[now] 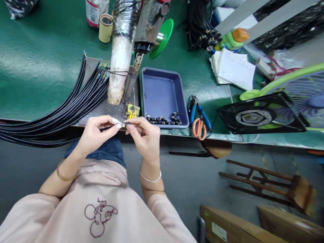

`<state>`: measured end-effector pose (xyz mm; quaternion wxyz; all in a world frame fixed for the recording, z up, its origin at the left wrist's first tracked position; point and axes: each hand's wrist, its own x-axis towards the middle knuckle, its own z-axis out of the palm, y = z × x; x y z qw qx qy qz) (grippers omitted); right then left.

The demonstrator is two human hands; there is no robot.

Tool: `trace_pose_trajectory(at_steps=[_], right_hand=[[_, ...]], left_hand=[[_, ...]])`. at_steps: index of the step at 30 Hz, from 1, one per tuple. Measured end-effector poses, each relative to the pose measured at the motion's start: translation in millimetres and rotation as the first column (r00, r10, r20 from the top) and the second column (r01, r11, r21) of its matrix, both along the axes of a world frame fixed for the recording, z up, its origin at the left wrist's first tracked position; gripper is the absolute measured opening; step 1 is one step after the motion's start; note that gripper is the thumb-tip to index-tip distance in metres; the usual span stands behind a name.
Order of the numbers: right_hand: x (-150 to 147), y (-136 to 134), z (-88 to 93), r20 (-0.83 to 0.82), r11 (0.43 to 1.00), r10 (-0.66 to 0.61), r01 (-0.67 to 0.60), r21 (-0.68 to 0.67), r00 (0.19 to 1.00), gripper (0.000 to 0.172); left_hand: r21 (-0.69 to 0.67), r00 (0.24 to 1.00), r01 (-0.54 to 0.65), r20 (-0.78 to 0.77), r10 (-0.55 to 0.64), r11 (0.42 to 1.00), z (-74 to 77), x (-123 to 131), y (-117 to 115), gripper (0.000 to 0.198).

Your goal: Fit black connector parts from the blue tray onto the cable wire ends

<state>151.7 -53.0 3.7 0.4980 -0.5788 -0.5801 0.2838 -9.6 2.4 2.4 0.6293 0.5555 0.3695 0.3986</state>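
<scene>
My left hand (pixel 97 133) pinches the end of a black cable at the table's front edge, its thumb and forefinger wrapped in white tape. My right hand (pixel 144 135) meets it fingertip to fingertip, pinched on a small metal part I cannot make out. A bundle of black cables (pixel 63 111) with coloured wire ends fans out to the left. Just beyond my fingers stand a mounted soldering iron (pixel 133 72) and a small yellow piece (pixel 132 110).
A blue tray (pixel 162 92) holds several small black connectors (pixel 164 119) along its near edge. Blue-handled pliers (pixel 198 113) and orange scissors (pixel 199 129) lie to its right, then a black fan (pixel 258 116). Papers (pixel 235 69), another cable bundle (pixel 199 27), a wooden stool (pixel 278 185) and cartons on the floor.
</scene>
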Motion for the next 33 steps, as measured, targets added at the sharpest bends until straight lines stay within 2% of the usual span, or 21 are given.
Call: trace_pose_trajectory(at_steps=[7, 10, 12, 14, 16, 21, 24, 33], right_hand=[[1.6, 0.7, -2.4, 0.039, 1.000, -0.003, 0.003, 0.013, 0.999, 0.012], [0.6, 0.7, -4.2, 0.100, 0.994, -0.079, 0.071, 0.089, 0.992, 0.013], [-1.3, -0.1, -6.6, 0.092, 0.965, -0.197, 0.177, 0.195, 0.976, 0.016], [-3.3, -1.3, -10.1, 0.030, 0.906, -0.307, 0.282, 0.316, 0.951, 0.018], [-4.6, -2.3, -14.2, -0.011, 0.865, -0.352, 0.330, 0.377, 0.936, 0.016], [-5.0, 0.9, -19.7, 0.185, 0.890, -0.325, 0.234, 0.392, 0.927, 0.005], [-6.7, 6.5, -18.0, 0.273, 0.881, -0.292, 0.146, 0.451, 0.917, 0.009], [-10.8, 12.4, -12.3, 0.253, 0.878, -0.279, 0.140, 0.457, 0.926, 0.017]], left_hand=[[0.006, 1.000, 0.009, -0.006, -0.009, 1.000, 1.4, 0.6, 2.2, 0.009], [0.020, 0.999, -0.033, -0.012, 0.033, 0.999, 0.3, 2.3, 2.2, 0.008], [0.039, 0.996, -0.085, -0.027, 0.086, 0.996, -1.1, 4.0, 2.5, 0.008], [0.061, 0.990, -0.133, -0.048, 0.136, 0.989, -2.2, 5.6, 3.5, 0.009], [0.076, 0.985, -0.156, -0.065, 0.161, 0.985, -2.5, 7.0, 5.0, 0.010], [0.085, 0.987, -0.135, -0.076, 0.141, 0.987, 0.1, 8.7, 8.9, 0.012], [0.094, 0.987, -0.131, -0.077, 0.138, 0.987, 1.5, 9.6, 10.2, 0.012], [0.107, 0.984, -0.156, -0.070, 0.164, 0.982, 5.3, 11.9, 10.9, 0.012]])
